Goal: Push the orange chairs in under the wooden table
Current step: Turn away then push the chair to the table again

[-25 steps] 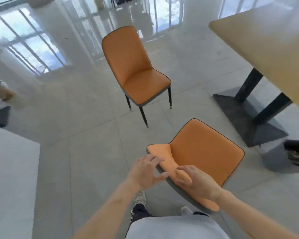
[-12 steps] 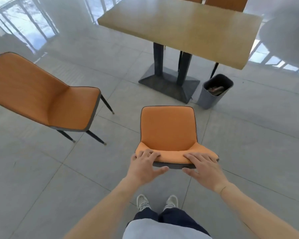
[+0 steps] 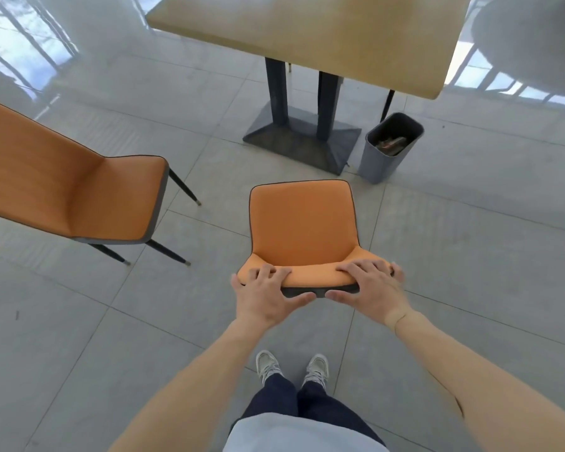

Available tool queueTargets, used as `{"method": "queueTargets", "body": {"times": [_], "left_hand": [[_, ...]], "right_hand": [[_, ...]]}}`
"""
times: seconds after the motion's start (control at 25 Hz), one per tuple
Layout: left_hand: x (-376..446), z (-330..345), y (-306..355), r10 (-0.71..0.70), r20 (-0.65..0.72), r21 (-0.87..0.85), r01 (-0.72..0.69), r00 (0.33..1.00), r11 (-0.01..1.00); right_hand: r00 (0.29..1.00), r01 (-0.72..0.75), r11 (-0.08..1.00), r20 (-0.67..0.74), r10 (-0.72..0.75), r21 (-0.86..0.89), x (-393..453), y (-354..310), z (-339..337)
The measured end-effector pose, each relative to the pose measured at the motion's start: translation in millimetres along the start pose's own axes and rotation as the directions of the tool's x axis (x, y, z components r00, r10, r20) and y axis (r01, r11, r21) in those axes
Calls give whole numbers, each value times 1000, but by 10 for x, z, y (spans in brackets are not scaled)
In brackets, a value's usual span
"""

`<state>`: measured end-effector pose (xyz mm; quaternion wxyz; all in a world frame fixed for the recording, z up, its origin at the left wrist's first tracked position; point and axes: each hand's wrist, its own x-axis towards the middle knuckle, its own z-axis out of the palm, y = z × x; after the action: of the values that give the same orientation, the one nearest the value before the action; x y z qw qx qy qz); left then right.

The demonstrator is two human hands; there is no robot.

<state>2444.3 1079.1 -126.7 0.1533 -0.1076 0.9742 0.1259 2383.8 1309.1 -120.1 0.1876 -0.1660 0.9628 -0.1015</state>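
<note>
Head view, looking down over the person's arms. The near orange chair [image 3: 302, 228] stands on the grey tiled floor [image 3: 470, 256] directly ahead of the person's shoes [image 3: 291, 367], its seat front pointing toward the wooden table [image 3: 307, 34] and its back-to-front axis running away from the viewer, roughly in line with the table's dark pedestal base [image 3: 302, 138]. The seat is short of the tabletop edge and not under it. The left hand [image 3: 265, 295] grips the left end of the backrest top, fingers curled over the orange front and thumb pressed along the grey rear face. The right hand [image 3: 371, 288] grips the right end in the same way, fingers over the top edge, thumb behind; the two thumbs nearly meet at the middle of the backrest. A second orange chair [image 3: 66, 187] stands well apart at left, turned sideways, its seat front pointing to the right across the view rather than at the table. A grey waste bin [image 3: 388, 148] sits just beside the pedestal base, under the table's right corner, with some litter inside.
</note>
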Motion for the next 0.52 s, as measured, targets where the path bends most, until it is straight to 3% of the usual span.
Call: {"method": "queueTargets", "body": {"times": [0.32,0.52], "left_hand": [[102,1,66,-19,-27,-68,17,999,998],[153,59,9,56,-135,-31,-61,989,998]], "right_hand": [[999,8,1000,38,-8,-3,88,46,-52],[1000,25,1000,6,-25,-11,116,51,-25]]}}
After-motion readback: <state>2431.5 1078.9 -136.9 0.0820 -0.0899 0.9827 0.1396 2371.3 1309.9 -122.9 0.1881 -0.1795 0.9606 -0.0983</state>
